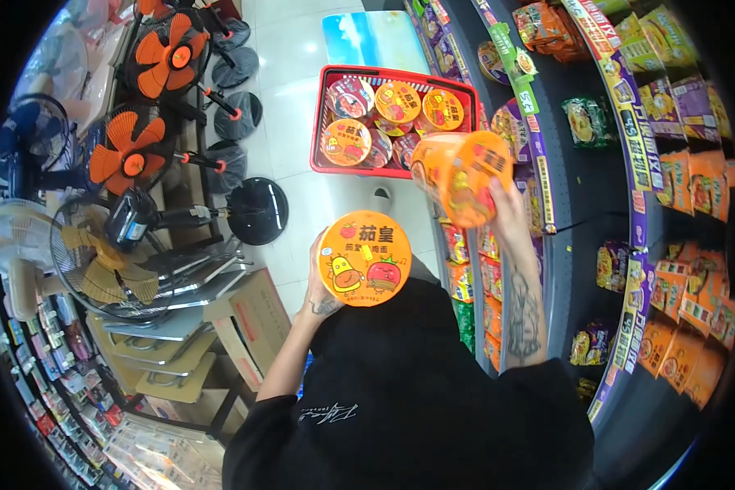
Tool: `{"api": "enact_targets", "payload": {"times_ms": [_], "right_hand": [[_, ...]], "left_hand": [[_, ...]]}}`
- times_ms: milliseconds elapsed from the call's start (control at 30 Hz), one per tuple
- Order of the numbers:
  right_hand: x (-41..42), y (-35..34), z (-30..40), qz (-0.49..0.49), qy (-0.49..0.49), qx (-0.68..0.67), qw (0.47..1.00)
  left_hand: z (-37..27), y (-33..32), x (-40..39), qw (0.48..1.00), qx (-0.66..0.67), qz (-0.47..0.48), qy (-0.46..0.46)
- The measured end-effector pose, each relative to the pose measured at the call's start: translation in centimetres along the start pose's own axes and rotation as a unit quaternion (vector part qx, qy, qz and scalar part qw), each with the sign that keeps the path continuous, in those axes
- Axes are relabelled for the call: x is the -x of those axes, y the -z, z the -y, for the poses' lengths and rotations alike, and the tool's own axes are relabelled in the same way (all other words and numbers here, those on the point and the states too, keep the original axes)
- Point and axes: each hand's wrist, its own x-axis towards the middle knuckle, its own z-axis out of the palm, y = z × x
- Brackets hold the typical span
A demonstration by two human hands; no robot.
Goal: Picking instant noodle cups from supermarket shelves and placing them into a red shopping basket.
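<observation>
Upright in my left hand (317, 288) is an orange instant noodle cup (365, 258), its printed round lid facing up; the cup hides most of the fingers. My right hand (507, 199) grips a second orange noodle cup (462, 177), tilted so that its lid faces partly right. That cup overlaps the near right corner of a red plastic shopping basket (367, 172). Inside the basket lie several noodle cups, some with orange lids (346, 142) and others with reddish, dark-patterned lids (350, 98).
Store shelves (563, 245) with bagged noodles (590, 121) run along the right. Standing fans (168, 56) with round bases (257, 211) line the left, above folding tables (177, 367) and a cardboard box (254, 324). A blue-and-white printed board (373, 40) lies beyond the basket.
</observation>
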Motion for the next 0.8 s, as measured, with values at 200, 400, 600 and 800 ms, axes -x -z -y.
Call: {"api": "enact_targets", "payload": {"times_ms": [200,400,600,800], "right_hand": [[-15.9,4.7,-14.6,0.063,-0.065,0.018,0.996],[-23.3,4.9,-24.7,0.105,-0.095,0.093,0.986],[-24.0,3.5,-26.6,0.088,-0.190,0.061,0.976],[-25.5,3.9,-28.2,0.107,-0.162,0.123,0.973]], "left_hand": [[-0.9,1.1,-0.8,0.988,-0.153,0.016,0.018],[-2.1,-0.7,-2.6,0.941,-0.338,0.018,-0.019],[-2.2,-2.8,-3.2,0.986,-0.161,-0.011,0.044],[-2.4,-2.1,-5.8,0.995,0.034,-0.026,0.091]]}}
